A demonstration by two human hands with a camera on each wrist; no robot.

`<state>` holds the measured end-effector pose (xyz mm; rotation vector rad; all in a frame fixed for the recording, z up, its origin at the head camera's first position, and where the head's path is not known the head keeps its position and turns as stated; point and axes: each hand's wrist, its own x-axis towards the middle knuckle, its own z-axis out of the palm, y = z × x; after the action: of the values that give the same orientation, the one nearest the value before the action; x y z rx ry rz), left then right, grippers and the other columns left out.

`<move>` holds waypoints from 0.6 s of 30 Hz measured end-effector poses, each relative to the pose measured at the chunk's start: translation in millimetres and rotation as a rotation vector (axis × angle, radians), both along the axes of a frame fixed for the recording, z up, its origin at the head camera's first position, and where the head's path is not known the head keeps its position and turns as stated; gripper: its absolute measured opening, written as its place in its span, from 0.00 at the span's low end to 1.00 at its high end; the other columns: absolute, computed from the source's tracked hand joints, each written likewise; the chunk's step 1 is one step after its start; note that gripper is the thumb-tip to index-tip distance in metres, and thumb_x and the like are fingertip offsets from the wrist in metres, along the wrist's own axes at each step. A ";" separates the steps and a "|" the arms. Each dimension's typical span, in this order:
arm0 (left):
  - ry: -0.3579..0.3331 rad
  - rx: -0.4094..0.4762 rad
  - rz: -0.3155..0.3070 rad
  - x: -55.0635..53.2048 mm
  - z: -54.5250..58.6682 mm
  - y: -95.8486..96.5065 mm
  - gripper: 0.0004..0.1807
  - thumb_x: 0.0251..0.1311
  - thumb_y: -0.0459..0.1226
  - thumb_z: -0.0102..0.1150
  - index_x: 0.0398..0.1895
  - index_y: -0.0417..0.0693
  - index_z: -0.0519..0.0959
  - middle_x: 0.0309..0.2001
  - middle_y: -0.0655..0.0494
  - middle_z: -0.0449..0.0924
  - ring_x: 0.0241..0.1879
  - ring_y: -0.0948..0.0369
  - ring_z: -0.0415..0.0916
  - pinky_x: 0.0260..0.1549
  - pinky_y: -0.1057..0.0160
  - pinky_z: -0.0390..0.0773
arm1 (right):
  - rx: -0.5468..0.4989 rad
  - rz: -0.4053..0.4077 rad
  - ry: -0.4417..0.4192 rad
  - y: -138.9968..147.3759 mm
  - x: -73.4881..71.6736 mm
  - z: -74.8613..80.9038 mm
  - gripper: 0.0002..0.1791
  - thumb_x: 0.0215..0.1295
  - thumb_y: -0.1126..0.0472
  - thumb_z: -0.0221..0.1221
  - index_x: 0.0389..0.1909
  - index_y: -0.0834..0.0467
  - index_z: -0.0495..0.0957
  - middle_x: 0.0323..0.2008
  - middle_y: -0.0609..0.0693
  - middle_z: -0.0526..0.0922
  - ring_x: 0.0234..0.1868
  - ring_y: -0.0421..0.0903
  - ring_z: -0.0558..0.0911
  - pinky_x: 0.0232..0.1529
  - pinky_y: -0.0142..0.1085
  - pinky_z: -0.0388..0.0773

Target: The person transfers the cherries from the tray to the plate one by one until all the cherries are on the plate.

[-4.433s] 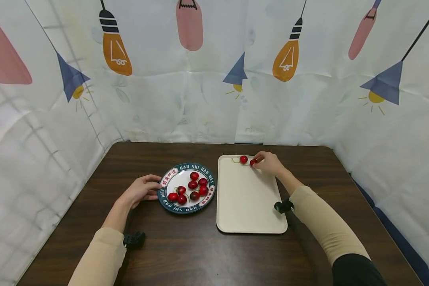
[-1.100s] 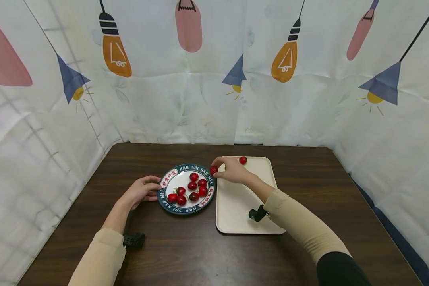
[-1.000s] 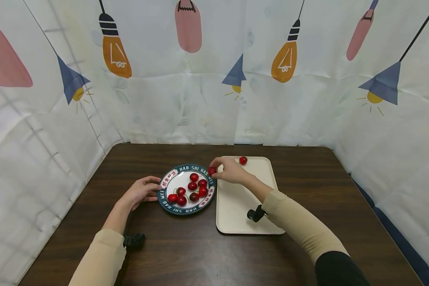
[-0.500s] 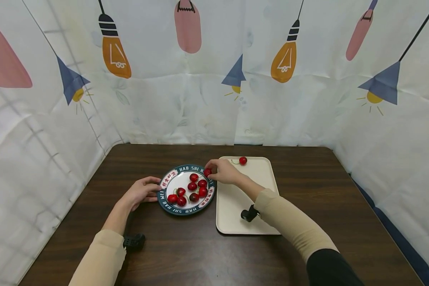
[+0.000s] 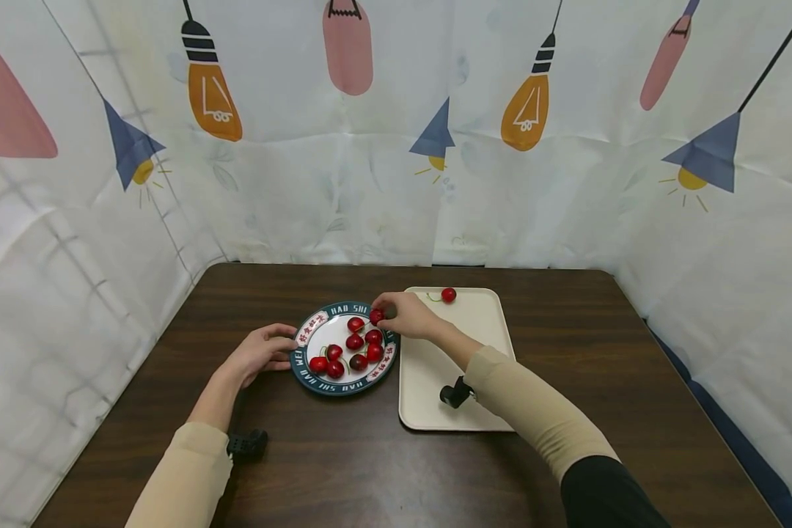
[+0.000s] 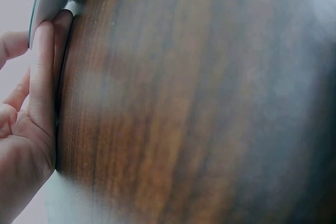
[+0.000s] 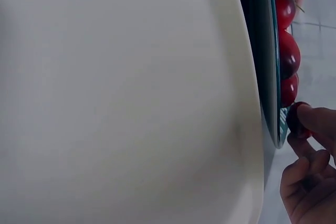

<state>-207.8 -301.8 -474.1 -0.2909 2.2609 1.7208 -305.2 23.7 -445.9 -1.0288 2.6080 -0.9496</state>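
Note:
In the head view, a round plate (image 5: 323,334) with a white centre and dark teal lettered rim holds several red cherries (image 5: 354,342). My left hand (image 5: 264,352) holds the plate's left edge; the left wrist view shows fingers (image 6: 43,72) under the plate's rim and another fingertip against its outer side. My right hand (image 5: 409,314) reaches over the plate's upper right, pinching a dark red cherry (image 7: 297,120) between thumb and fingertips, right at the rim. To the right lies a cream rectangular tray (image 5: 435,367), with one stemmed cherry (image 5: 448,295) near its far edge.
Plate and tray lie side by side on a dark brown wooden table (image 5: 343,469). A patterned white curtain (image 5: 369,205) hangs behind the table's far edge. A black wrist device (image 5: 457,392) under the right sleeve passes over the tray.
My right hand took a cherry from the tray's far edge and carried it left to the plate, moving slightly farther in during the last half second. My left hand has stayed at the plate.

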 end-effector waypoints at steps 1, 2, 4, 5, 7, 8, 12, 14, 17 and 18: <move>-0.002 0.004 0.006 -0.2 -0.4 0.1 0.27 0.73 0.39 0.60 0.69 0.37 0.68 0.51 0.42 0.77 0.39 0.57 0.82 0.41 0.61 0.86 | 0.001 0.003 0.000 -0.5 0.3 0.5 0.19 0.67 0.63 0.68 0.57 0.59 0.81 0.50 0.53 0.86 0.54 0.48 0.82 0.59 0.40 0.79; 0.001 0.005 -0.001 -0.2 -0.6 -0.1 0.27 0.73 0.40 0.59 0.69 0.36 0.67 0.51 0.42 0.76 0.39 0.57 0.82 0.42 0.61 0.86 | 0.001 0.004 -0.001 -0.8 0.6 0.9 0.19 0.67 0.63 0.68 0.58 0.59 0.80 0.51 0.53 0.85 0.55 0.48 0.82 0.59 0.40 0.78; 0.002 0.008 -0.004 -0.1 -1.3 -0.1 0.27 0.73 0.39 0.59 0.69 0.36 0.68 0.51 0.42 0.76 0.39 0.57 0.82 0.42 0.61 0.86 | 0.001 0.000 -0.012 -0.6 1.1 1.8 0.20 0.67 0.62 0.68 0.59 0.60 0.80 0.52 0.53 0.85 0.56 0.49 0.81 0.60 0.42 0.78; 0.001 0.010 -0.001 0.1 -1.5 0.0 0.27 0.73 0.39 0.59 0.69 0.36 0.68 0.51 0.42 0.77 0.39 0.57 0.82 0.42 0.61 0.86 | 0.000 -0.006 -0.020 -0.1 1.4 2.3 0.20 0.67 0.62 0.67 0.59 0.60 0.79 0.52 0.53 0.85 0.56 0.49 0.81 0.61 0.42 0.78; 0.002 0.010 -0.004 0.3 -1.9 -0.2 0.27 0.73 0.39 0.59 0.69 0.36 0.68 0.51 0.42 0.77 0.39 0.57 0.82 0.42 0.61 0.86 | -0.007 -0.020 -0.033 1.8 1.5 3.3 0.21 0.67 0.63 0.67 0.60 0.59 0.79 0.53 0.53 0.84 0.56 0.50 0.80 0.60 0.42 0.78; 0.002 0.009 -0.008 0.4 -1.9 -0.4 0.27 0.73 0.39 0.59 0.69 0.36 0.67 0.51 0.42 0.77 0.39 0.57 0.82 0.42 0.61 0.86 | -0.008 -0.027 -0.032 3.3 0.9 3.2 0.21 0.67 0.62 0.67 0.59 0.59 0.79 0.53 0.53 0.84 0.56 0.49 0.80 0.59 0.42 0.79; -0.002 0.010 -0.005 0.1 -1.3 -0.8 0.28 0.73 0.40 0.59 0.70 0.36 0.67 0.51 0.42 0.76 0.40 0.57 0.82 0.42 0.61 0.86 | -0.019 -0.048 -0.015 11.8 -2.2 4.2 0.21 0.65 0.62 0.68 0.58 0.58 0.80 0.52 0.52 0.84 0.52 0.50 0.80 0.53 0.40 0.80; -0.004 0.009 -0.005 -0.4 -1.1 -1.0 0.28 0.73 0.40 0.59 0.70 0.36 0.67 0.52 0.42 0.76 0.40 0.57 0.82 0.42 0.61 0.86 | -0.027 -0.059 -0.012 17.1 -3.7 5.5 0.21 0.65 0.62 0.69 0.58 0.58 0.80 0.51 0.53 0.83 0.52 0.50 0.80 0.52 0.41 0.80; -0.008 0.002 -0.003 -1.0 -0.8 -1.0 0.29 0.73 0.41 0.60 0.70 0.37 0.67 0.53 0.41 0.76 0.40 0.57 0.82 0.43 0.61 0.86 | -0.041 -0.079 -0.026 25.5 -5.3 8.2 0.21 0.66 0.62 0.68 0.58 0.59 0.80 0.52 0.54 0.83 0.54 0.52 0.79 0.54 0.44 0.79; -0.009 -0.001 -0.002 -1.0 -0.7 -0.8 0.29 0.73 0.41 0.60 0.70 0.37 0.67 0.53 0.41 0.76 0.41 0.56 0.82 0.43 0.61 0.86 | -0.044 -0.085 -0.031 28.5 -6.2 8.5 0.21 0.66 0.62 0.68 0.59 0.60 0.79 0.52 0.55 0.83 0.55 0.52 0.79 0.55 0.45 0.79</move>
<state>-208.8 -302.6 -474.7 -0.2960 2.2551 1.7138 -311.3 52.2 -437.4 -0.9121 2.6351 -1.0383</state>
